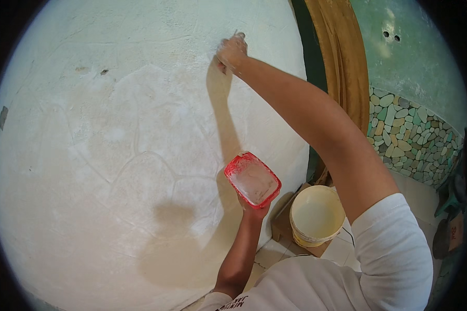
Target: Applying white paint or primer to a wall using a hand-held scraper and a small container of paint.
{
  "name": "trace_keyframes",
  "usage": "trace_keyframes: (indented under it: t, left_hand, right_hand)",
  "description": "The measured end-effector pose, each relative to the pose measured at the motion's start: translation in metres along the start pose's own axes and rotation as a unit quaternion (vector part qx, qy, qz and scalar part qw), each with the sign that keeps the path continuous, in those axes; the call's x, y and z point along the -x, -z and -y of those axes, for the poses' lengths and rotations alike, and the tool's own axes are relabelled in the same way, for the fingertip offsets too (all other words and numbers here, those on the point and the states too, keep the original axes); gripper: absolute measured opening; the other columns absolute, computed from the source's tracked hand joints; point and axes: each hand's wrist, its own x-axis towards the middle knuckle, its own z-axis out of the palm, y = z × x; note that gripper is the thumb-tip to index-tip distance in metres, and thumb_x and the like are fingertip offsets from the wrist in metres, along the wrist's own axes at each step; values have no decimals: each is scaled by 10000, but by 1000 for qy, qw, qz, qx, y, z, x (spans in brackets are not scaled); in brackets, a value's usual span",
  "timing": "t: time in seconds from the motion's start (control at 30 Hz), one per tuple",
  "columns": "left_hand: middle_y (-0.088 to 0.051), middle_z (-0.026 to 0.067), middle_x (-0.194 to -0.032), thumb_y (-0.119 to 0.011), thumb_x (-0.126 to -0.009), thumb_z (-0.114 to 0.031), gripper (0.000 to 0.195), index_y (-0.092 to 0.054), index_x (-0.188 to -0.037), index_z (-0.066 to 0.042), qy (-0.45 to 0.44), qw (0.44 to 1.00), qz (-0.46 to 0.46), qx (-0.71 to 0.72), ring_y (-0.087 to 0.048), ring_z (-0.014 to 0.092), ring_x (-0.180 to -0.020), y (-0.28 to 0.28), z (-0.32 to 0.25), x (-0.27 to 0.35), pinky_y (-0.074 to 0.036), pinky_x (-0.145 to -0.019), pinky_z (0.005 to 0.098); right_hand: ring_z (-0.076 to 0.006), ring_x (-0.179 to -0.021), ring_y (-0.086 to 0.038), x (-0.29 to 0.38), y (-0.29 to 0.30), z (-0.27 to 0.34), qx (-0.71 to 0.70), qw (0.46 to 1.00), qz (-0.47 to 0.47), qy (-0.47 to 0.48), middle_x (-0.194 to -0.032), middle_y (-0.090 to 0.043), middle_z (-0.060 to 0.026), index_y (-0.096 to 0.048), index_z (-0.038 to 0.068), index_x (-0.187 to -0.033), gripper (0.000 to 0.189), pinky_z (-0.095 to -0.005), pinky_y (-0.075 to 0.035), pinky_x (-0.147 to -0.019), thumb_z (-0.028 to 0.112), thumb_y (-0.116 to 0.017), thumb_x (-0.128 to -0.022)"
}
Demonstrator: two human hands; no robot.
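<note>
My left hand [260,211] holds a red plastic tub [270,202] from below, tilted so that its inside faces me. Pale, whitish paste or liquid [255,179] coats the inside of the tub. Higher up, my right hand [233,49] is against the pale plastered wall [155,128], its fingers curled and smeared with white. A reddish end of a small hand tool [221,67] pokes out below that hand; the rest is hidden by the fingers, so its kind cannot be told. Curved, branching raised lines cross the wall.
A cream plastic bucket [316,217] with pale liquid stands on a brown box [282,225] at the lower right. Beyond a brown wooden door frame [344,74] are a green wall [408,58] and pebble tiling [410,136]. Floor tiles [271,252] show below.
</note>
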Motion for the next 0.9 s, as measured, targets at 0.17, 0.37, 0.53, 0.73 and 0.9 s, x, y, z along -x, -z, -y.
trace_keyframes:
  t: [0.17, 0.37, 0.53, 0.73, 0.9]
  left_hand:
    - [-562, 19, -1274, -453, -953, -454, 422, -503, -1286, -200, -13, 1000, 15, 4, -535, 244, -1171, 1, -8, 2, -466, -961, 487]
    - [-503, 39, -1356, -465, -916, -498, 543, -454, -1353, -175, -24, 1000, 10, -6, -484, 249, -1234, 17, -6, -9, -411, -1034, 434]
    - [-498, 38, -1364, -439, -932, -478, 523, -453, -1357, -173, -22, 1000, -9, 5, -481, 252, -1235, 4, -8, -7, -405, -1039, 422]
    - [-557, 18, -1292, -455, -953, -439, 433, -494, -1315, -204, -25, 999, -26, -26, -536, 235, -1169, 9, -7, 3, -471, -956, 452]
    - [-569, 21, -1276, -453, -956, -439, 430, -499, -1311, -201, -38, 998, -49, -21, -554, 241, -1147, -4, -11, 2, -474, -958, 451]
  right_hand:
    - [-305, -896, -648, -4, 11, 33, 166, 977, -23, 133, -1006, -599, -268, -685, -20, -1017, 304, -387, -524, -831, 188, -625, -802]
    - [-269, -932, -641, -36, 42, -26, 119, 989, 50, 65, -964, -628, -230, -695, 19, -1023, 289, -367, -524, -826, 209, -548, -861]
    - [-266, -941, -641, -15, 42, -48, 100, 987, 81, -99, -980, -634, -213, -686, -5, -1026, 262, -329, -541, -808, 144, -552, -856]
    - [-289, -949, -639, -5, 10, -11, 186, 981, 60, 17, -989, -640, -203, -695, -1, -990, 244, -372, -535, -816, 140, -543, -863]
    - [-320, -930, -606, -20, 22, 14, 463, 796, 57, 386, -1011, -609, -242, -717, -14, -895, 306, -457, -468, -869, 212, -521, -834]
